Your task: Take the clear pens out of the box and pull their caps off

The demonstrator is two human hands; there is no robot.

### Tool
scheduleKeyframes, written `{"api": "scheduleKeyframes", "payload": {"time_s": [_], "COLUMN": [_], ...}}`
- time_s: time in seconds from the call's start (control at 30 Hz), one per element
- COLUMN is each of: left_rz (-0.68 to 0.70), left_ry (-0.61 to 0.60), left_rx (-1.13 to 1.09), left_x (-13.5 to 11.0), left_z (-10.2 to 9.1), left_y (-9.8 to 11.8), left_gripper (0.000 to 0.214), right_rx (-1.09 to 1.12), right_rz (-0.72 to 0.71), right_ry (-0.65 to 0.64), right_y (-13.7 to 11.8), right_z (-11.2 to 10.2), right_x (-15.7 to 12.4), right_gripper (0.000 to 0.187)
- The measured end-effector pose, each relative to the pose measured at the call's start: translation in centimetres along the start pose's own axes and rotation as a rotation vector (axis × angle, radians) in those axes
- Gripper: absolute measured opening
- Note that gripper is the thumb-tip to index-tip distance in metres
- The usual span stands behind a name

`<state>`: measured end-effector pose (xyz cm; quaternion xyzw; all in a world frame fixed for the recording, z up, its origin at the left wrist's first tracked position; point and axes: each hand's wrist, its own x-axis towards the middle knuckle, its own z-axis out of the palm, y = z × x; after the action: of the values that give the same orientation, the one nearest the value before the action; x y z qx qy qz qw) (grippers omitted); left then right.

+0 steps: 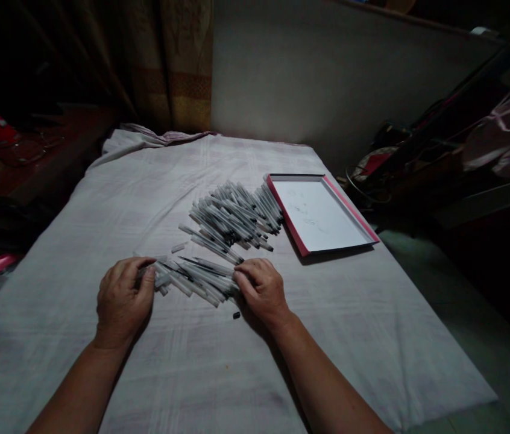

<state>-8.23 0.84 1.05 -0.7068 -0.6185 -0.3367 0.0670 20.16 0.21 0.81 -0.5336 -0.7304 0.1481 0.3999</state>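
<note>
The fingers (132, 265) of the left hand (122, 298) are half curled, thumb facing forefinger, around clear pieces that look like pen caps; whether they grip them I cannot tell. In this head view, the right hand (264, 292) bends over the dark ends of the smaller group of pens (201, 280), touching them, its grip hidden by its own knuckles. That group lies between the two hands on the cloth-covered worktop (192, 374), mostly slanted alike, with a few thin dark pieces showing on top. A small black piece (236, 315) lies just beside the right hand.

I judge the handling part-way through: the nearer group looks partly gathered and not yet even, while the larger pile of pens (230, 211) beyond, touched by neither hand, appears left over, next to the shallow red-sided tray (298, 235)
</note>
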Motion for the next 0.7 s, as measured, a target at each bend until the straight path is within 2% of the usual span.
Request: {"api": "scheduleKeyframes", "payload": {"time_s": [0.23, 0.53, 0.7], "left_rz": [-0.065, -0.114, -0.111], "left_ry": [-0.029, -0.021, -0.005], "left_rx": [-0.065, -0.177, -0.198], "left_x": [-0.1, 0.1, 0.0], "left_z": [0.0, 0.1, 0.3], "left_y": [-0.2, -0.2, -0.5], "left_gripper": [0.020, 0.029, 0.030], "right_rx": [-0.184, -0.312, -0.289], "right_rz": [0.132, 0.338, 0.337], "right_ry": [-0.036, -0.172, -0.137], "right_y": [1.1, -0.3, -0.1], "right_z": [0.3, 0.0, 0.1], "right_x": [0.1, 1.6, 1.5], "right_gripper": [0.019, 0.011, 0.012]}}
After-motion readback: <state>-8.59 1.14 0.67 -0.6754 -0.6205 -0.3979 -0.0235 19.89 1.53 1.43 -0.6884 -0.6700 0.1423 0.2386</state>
